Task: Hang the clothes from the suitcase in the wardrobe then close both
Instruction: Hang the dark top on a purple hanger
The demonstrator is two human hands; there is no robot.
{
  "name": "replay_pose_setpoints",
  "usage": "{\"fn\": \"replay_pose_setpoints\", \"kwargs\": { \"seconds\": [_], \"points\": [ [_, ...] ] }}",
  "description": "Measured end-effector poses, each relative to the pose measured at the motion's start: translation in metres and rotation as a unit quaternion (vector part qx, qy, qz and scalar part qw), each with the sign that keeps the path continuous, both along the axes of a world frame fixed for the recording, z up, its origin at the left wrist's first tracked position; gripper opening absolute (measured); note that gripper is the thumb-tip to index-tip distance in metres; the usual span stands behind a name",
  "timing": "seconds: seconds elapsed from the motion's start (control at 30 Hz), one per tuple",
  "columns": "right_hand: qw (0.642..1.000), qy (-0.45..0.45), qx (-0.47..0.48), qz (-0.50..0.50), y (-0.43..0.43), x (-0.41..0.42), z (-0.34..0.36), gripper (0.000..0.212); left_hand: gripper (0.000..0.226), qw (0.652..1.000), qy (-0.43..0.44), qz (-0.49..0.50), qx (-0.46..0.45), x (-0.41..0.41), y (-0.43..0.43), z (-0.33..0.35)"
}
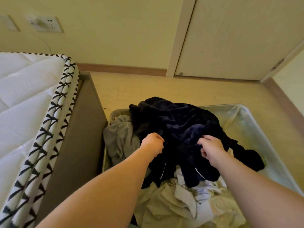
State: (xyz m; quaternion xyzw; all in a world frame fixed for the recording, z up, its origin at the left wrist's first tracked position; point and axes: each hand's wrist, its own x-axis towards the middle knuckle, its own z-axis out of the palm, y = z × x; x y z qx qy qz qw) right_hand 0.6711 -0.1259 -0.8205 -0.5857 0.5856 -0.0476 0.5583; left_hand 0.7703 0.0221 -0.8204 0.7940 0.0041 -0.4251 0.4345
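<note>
An open suitcase (256, 127) lies on the floor, full of crumpled clothes. On top sits a bulky dark navy fleece garment (181, 124). My left hand (153, 143) grips its left side with curled fingers. My right hand (211, 149) pinches a fold of the same garment on the right. A grey garment (120, 137) lies at the suitcase's left edge, and pale white and beige clothes (181, 199) fill the near part. No wardrobe shows in this view.
A bed with a white mattress (24, 99) and a brown frame (79, 129) stands close on the left, touching the suitcase. Bare floor (164, 89) stretches beyond the suitcase to a wall with a closed door (230, 38). A wall socket (44, 23) sits upper left.
</note>
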Motion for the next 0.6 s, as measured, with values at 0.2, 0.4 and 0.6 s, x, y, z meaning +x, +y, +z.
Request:
{"fn": "replay_pose_setpoints", "kwargs": {
  "seconds": [0.2, 0.4, 0.6],
  "points": [
    [0.99, -0.037, 0.138, -0.012, 0.062, 0.012, 0.071, 0.017, 0.077, 0.982, -0.034, -0.185, -0.005, -0.015, 0.022, 0.042],
    [0.982, -0.075, 0.169, 0.039, 0.1, 0.022, 0.208, 0.024, 0.023, 0.987, -0.109, -0.095, -0.072, -0.014, 0.056, 0.155],
    [0.973, -0.179, 0.129, 0.069, 0.132, 0.031, 0.36, 0.038, 0.028, 0.991, -0.094, 0.037, -0.091, -0.003, 0.088, 0.325]
  ]
}}
